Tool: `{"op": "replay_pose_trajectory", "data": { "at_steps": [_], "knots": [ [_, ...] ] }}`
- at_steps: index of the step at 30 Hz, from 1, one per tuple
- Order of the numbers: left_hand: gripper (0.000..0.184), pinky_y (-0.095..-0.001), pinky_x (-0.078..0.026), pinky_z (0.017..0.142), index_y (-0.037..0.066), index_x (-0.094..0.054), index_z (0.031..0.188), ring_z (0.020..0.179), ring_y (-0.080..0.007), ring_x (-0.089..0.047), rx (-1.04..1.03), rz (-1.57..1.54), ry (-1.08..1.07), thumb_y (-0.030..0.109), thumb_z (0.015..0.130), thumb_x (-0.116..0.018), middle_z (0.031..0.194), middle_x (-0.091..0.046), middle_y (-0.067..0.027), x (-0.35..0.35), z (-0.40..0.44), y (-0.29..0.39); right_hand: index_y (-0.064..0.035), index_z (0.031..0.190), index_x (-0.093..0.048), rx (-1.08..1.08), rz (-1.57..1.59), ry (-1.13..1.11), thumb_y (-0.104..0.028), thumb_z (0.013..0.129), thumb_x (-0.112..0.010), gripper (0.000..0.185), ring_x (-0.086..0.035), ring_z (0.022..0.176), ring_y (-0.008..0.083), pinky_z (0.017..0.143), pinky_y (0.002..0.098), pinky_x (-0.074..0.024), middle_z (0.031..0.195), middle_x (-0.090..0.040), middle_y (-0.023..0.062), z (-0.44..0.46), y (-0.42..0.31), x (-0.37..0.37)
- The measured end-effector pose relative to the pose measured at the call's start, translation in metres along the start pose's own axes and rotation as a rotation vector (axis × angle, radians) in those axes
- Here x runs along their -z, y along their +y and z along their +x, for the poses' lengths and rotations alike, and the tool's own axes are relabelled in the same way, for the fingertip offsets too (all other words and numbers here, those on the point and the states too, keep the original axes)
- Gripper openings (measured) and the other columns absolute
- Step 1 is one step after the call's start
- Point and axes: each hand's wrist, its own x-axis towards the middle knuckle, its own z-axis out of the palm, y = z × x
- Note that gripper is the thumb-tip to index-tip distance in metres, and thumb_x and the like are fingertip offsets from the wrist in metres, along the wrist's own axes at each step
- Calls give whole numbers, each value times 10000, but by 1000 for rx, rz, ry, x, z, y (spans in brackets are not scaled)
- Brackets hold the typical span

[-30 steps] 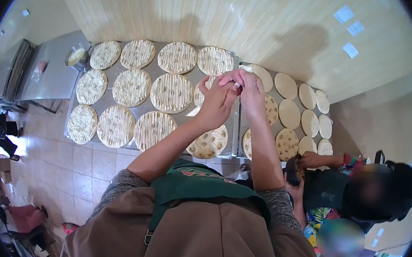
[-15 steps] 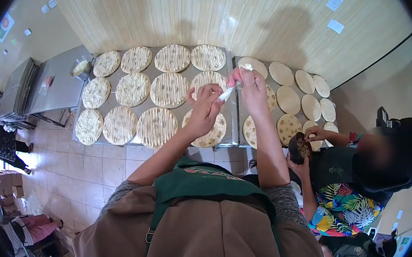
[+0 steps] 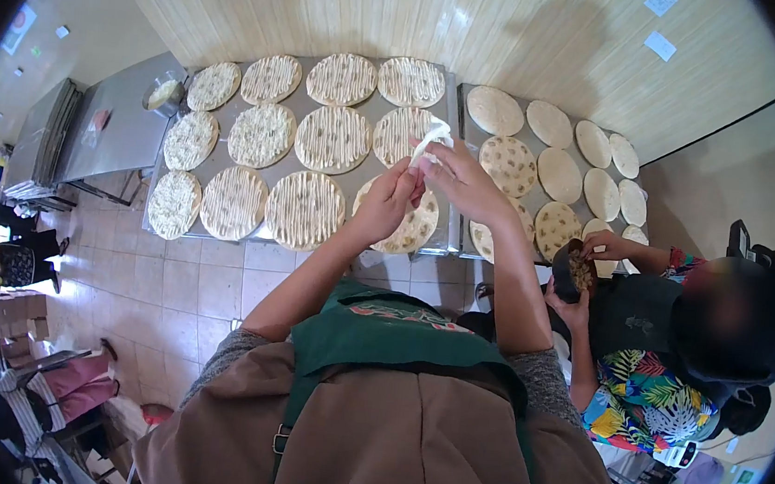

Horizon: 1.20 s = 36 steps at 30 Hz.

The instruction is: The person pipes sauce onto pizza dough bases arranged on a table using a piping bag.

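Note:
A small, limp white piping bag [image 3: 436, 135] is held up between my two hands, above the right part of the left table. My left hand [image 3: 389, 203] pinches its lower end with closed fingers. From the right, my right hand [image 3: 469, 186] grips the bag's side, its fingers pointing left and partly overlapping it. Below my hands lies a round flat dough [image 3: 417, 230] dotted with brown pieces, partly covered by my left hand. Just behind the bag is a dough round with pale stripes [image 3: 391, 140]. Further left, several rounds [image 3: 334, 139] carry stripes or white shreds.
On the right table [image 3: 462, 170] are plain and brown-dotted rounds. A co-worker at my right holds a dark bowl [image 3: 574, 271] of brown pieces, one hand at its rim. A metal pot [image 3: 165, 95] stands on a side table [image 3: 118, 137] at left. Other people are further back.
The view has shifted, so the tables sit higher. The bag's white top now stands up and bends over above my fingers, and my right hand has come lower and opened its fingers somewhat.

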Motion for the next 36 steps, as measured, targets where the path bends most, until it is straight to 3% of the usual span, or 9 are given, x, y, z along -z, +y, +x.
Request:
{"op": "replay_pose_trajectory", "data": {
  "at_steps": [5, 12, 15, 18, 19, 23, 26, 32, 36],
  "knots": [
    [233, -221, -359, 596, 18, -472, 932, 619, -78, -371, 144, 49, 54, 194, 962, -323, 682, -399, 13, 4, -8, -17, 35, 1149, -520, -237, 539, 74, -334, 917, -456, 440, -504, 1039, 220, 893, 303, -382, 1088, -532, 135, -14, 27, -44],
    [263, -280, -404, 593, -7, -514, 1001, 621, -147, -481, 144, 155, 143, 190, 941, -351, 697, -502, -56, 23, -16, -40, 12, 1238, -460, -456, 434, 15, -302, 906, -476, 457, -492, 1041, 144, 883, 269, -385, 1225, -495, 87, -44, 93, -71],
    [261, -281, -397, 633, -5, -529, 998, 687, -144, -490, 166, 353, 38, 179, 938, -354, 754, -523, -54, 23, -13, -39, 24, 1172, -516, -457, 983, 198, -266, 918, -458, 390, -450, 1110, 136, 949, 251, -325, 1181, -523, 80, -35, 76, -83],
    [257, -309, -413, 680, -3, -535, 1017, 745, -191, -530, 149, 407, -64, 169, 924, -368, 816, -573, -85, 16, -11, -50, 11, 1175, -525, -364, 671, 147, -314, 937, -400, 422, -485, 1091, 150, 928, 273, -362, 1163, -543, 97, -5, 37, -85],
    [259, -314, -417, 694, -1, -537, 1023, 766, -205, -538, 113, 364, -25, 167, 920, -370, 829, -580, -93, 13, -11, -55, 48, 1153, -525, -372, 705, 208, -318, 961, -349, 449, -568, 867, 117, 726, 212, -447, 1003, -623, 76, 0, 37, -92],
    [277, -368, -344, 880, 12, -547, 1046, 893, -218, -547, 148, 345, -73, 170, 909, -366, 902, -581, -114, 16, -19, -56, 9, 802, -554, -362, 920, 289, -307, 961, -336, 415, -574, 806, 157, 688, 257, -465, 815, -618, 123, 7, 33, -95],
    [291, -450, -135, 1002, 31, -549, 1071, 1017, -199, -508, 132, 516, -187, 186, 907, -366, 991, -549, -106, 29, -25, -56, -60, 620, -426, -319, 1023, 375, -281, 958, -342, 413, -552, 732, 184, 687, 306, -456, 662, -552, 108, 8, 39, -88],
    [250, -501, -29, 1003, 72, -567, 1017, 1110, -174, -438, -73, 757, -107, 209, 886, -405, 1075, -503, -46, 49, -31, -63, -51, 630, -442, -184, 956, 429, -239, 930, -397, 357, -453, 640, 163, 681, 342, -414, 636, -450, 46, 5, 40, -87],
    [219, -526, -64, 996, 92, -578, 958, 1082, -184, -448, -70, 901, -127, 227, 855, -440, 1032, -514, -37, 63, -25, -70, -10, 836, -597, -174, -54, 58, -182, 855, -474, 212, -539, 788, 233, 791, 373, -418, 878, -545, 114, -20, 28, -65]
  ]
}}
